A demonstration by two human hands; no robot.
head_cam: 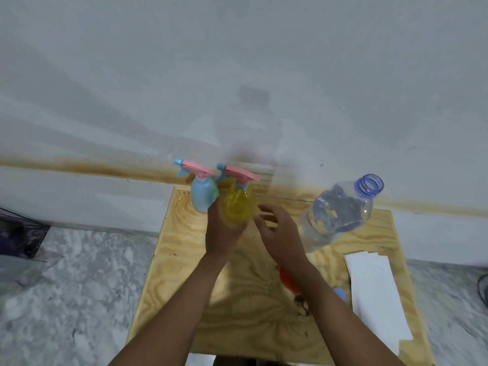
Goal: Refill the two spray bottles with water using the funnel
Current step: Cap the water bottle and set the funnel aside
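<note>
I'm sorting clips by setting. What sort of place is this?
Probably a plain room indoors, perhaps at home: a plywood table against a stained white wall, on a marbled floor, with household things, a yellow spray bottle and a water bottle.

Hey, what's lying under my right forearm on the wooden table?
An orange object, likely the funnel, pokes out from beneath the right forearm, with a small pale blue piece on its other side. The forearm covers most of both, so their shapes cannot be seen.

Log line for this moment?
left hand holds yellow spray bottle; right hand open beside it; water bottle uncapped; funnel untouched
</note>
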